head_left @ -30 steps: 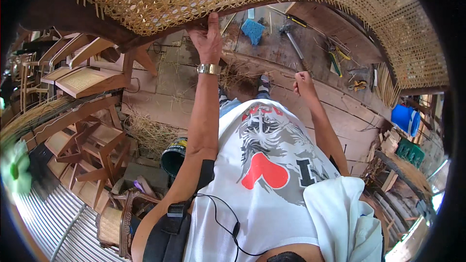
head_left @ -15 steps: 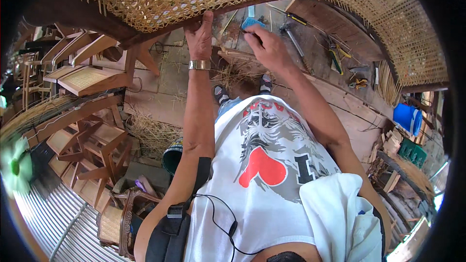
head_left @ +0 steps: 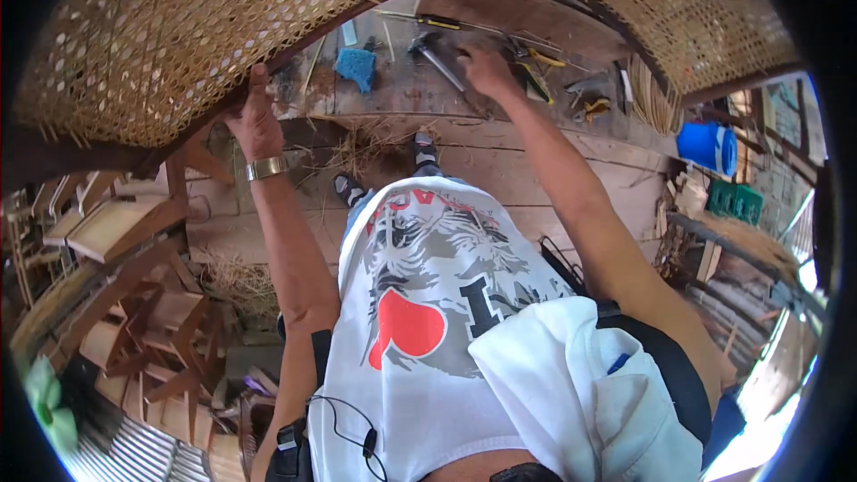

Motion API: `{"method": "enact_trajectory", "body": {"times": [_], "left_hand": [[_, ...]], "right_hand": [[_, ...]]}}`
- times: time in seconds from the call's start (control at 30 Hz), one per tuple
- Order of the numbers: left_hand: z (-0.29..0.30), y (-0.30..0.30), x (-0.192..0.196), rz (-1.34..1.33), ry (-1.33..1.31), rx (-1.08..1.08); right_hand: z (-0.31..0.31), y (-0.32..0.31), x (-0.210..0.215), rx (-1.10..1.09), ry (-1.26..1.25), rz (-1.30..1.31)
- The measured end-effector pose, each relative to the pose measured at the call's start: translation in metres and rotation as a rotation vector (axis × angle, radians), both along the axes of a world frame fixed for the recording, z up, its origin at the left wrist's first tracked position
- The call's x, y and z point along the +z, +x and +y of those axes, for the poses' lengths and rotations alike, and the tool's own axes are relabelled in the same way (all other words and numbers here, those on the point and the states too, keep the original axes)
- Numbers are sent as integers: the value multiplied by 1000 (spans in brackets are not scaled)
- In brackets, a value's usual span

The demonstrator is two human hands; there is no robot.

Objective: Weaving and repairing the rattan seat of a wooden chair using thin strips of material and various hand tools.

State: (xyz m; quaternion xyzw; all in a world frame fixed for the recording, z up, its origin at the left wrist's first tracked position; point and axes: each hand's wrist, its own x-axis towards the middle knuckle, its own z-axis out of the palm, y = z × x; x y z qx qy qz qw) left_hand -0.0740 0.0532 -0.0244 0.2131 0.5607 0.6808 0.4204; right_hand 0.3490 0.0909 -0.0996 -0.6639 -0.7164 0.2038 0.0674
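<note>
The right hand [head_left: 486, 71] has moved to the hammer [head_left: 435, 55], fingers closing on it; the left hand [head_left: 256, 120] is gripping the woven cane panel [head_left: 178, 27].

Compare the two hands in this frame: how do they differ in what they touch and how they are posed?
The left hand grips the dark wooden edge of the woven cane panel, close in; the right hand reaches further out over the workbench, beside a hammer. The left wrist wears a metal watch; the right wrist is bare. Both arms are raised forward.

Both arms stretch forward, left hand [head_left: 254, 120] with fingers curled in a grip, right hand [head_left: 486, 70] palm down.
</note>
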Motion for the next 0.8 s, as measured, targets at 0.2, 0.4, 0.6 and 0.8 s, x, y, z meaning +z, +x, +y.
{"method": "enact_trajectory", "body": {"times": [0.2,0.4,0.6,0.8], "left_hand": [[-10,-10,-8,185,-25,-54],[-19,-16,-2,-257,106,-143],[-22,-4,22,-340,142,-6],[-18,1,18,-234,139,45]], "right_hand": [[-5,-8,-18,55,469,-215],[-13,-8,-42,136,17,73],[5,-10,32,154,54,202],[8,-102,140,716,500,342]]}}
